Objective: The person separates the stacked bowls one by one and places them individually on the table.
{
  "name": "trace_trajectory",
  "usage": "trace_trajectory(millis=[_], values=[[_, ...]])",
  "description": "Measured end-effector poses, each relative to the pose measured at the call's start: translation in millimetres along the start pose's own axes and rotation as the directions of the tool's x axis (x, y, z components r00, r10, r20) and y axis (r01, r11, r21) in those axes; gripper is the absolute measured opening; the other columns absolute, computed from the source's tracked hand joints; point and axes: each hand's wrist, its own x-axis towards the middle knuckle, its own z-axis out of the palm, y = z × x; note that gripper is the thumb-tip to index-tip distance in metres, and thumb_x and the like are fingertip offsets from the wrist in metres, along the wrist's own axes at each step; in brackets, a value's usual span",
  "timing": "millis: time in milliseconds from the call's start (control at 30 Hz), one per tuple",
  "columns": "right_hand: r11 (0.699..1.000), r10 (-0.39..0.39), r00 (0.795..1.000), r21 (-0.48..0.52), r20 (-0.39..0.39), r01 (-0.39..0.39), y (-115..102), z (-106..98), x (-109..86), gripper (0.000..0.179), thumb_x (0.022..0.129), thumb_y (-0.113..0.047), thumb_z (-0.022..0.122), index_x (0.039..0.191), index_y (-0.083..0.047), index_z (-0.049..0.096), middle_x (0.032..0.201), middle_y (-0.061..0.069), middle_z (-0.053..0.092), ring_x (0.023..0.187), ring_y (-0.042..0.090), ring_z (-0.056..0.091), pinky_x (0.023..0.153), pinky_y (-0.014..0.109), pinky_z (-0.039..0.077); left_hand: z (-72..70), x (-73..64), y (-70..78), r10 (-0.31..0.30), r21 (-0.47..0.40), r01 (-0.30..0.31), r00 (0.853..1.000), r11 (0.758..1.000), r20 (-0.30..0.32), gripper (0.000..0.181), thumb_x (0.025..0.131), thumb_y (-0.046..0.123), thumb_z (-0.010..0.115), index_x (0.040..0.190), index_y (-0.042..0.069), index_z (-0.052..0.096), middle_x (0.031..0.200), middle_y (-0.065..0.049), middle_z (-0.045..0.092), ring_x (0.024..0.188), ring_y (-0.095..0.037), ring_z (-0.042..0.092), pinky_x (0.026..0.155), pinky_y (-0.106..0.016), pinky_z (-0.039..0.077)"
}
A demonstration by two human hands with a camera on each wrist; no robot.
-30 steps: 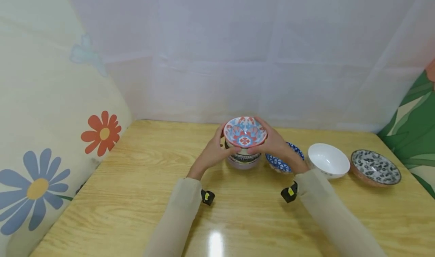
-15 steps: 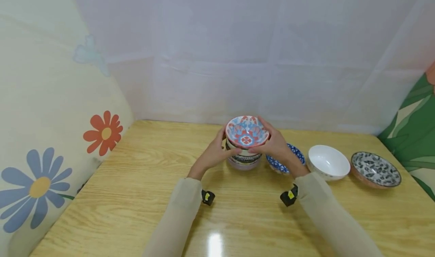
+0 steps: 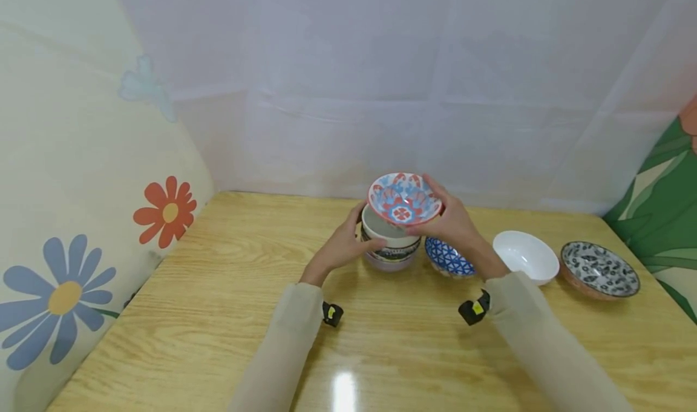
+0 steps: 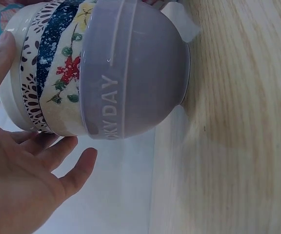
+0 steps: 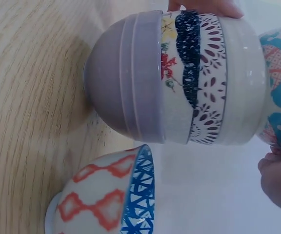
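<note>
My right hand point(image 3: 456, 224) pinches the rim of a small red, white and blue patterned bowl point(image 3: 404, 200), which is raised and tilted above a stack. My left hand point(image 3: 342, 247) holds the stack's upper side, thumb toward me and fingers on the far side. On top of the stack is a plain off-white bowl point(image 5: 243, 80). Below it comes a cream bowl with dark bands and red flowers point(image 4: 68, 70). At the bottom a lavender bowl point(image 4: 135, 73) with raised "DAY" lettering stands on the wooden table point(image 3: 229, 315).
Right of the stack stands a bowl with a blue lattice inside point(image 3: 448, 258) and red marks outside, partly behind my right wrist. Farther right are a white bowl point(image 3: 525, 256) and a shallow bowl with black speckles point(image 3: 601, 270). A pale cloth point(image 3: 337, 85) hangs behind the table.
The patterned bowl has come up off the stack and moved right in my right hand, uncovering the off-white bowl. My left hand has stayed at the stack, no longer at the patterned bowl.
</note>
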Motion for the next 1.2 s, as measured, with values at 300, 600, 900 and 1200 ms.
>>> trace_trajectory(millis=[300, 600, 900, 1200], values=[[0.999, 0.008, 0.999, 0.051, 0.04, -0.01, -10, -9, -14.1, 0.106, 0.073, -0.004, 0.081, 0.154, -0.021, 0.016, 0.154, 0.012, 0.029, 0.135, 0.028, 0.039, 0.105, 0.025, 0.04, -3.2, 0.1, 1.5, 0.002, 0.019, -0.002, 1.0, 1.0, 0.02, 0.094, 0.084, 0.034, 0.073, 0.154, 0.024, 0.012, 0.157, -0.008, 0.026, 0.143, -0.029, 0.026, 0.112, -0.056, 0.028], [0.999, -0.011, 0.999, -0.053, 0.043, 0.013, -13, -11, -29.9, 0.109, 0.07, -0.007, 0.084, 0.154, -0.022, 0.017, 0.155, 0.014, 0.028, 0.136, 0.033, 0.036, 0.107, 0.036, 0.04, -3.1, -1.8, 1.7, -0.048, 0.029, 0.047, 0.999, 0.998, 0.026, 0.096, 0.084, 0.038, 0.072, 0.155, 0.024, 0.009, 0.157, -0.008, 0.025, 0.144, -0.028, 0.024, 0.113, -0.055, 0.027], [1.0, -0.021, 0.999, -0.014, 0.049, 0.022, -15, -11, -55.0, 0.113, 0.065, -0.004, 0.086, 0.153, -0.025, 0.019, 0.152, 0.014, 0.032, 0.129, 0.03, 0.042, 0.095, 0.015, 0.043, -3.8, -2.4, -0.2, -0.022, 0.054, 0.02, 0.999, 0.998, 0.04, 0.095, 0.086, 0.037, 0.07, 0.155, 0.022, 0.007, 0.157, -0.01, 0.025, 0.144, -0.028, 0.025, 0.113, -0.054, 0.027], [0.995, -0.052, 0.994, 0.086, 0.098, 0.044, -14, -7, -79.8, 0.111, 0.065, 0.002, 0.084, 0.153, -0.02, 0.02, 0.152, 0.018, 0.028, 0.114, 0.006, 0.051, 0.085, 0.013, 0.049, -5.0, -3.3, 1.3, -0.011, 0.039, 0.009, 0.999, 0.999, 0.051, 0.092, 0.089, 0.028, 0.068, 0.155, 0.019, 0.005, 0.158, -0.012, 0.022, 0.145, -0.03, 0.023, 0.115, -0.053, 0.024]])
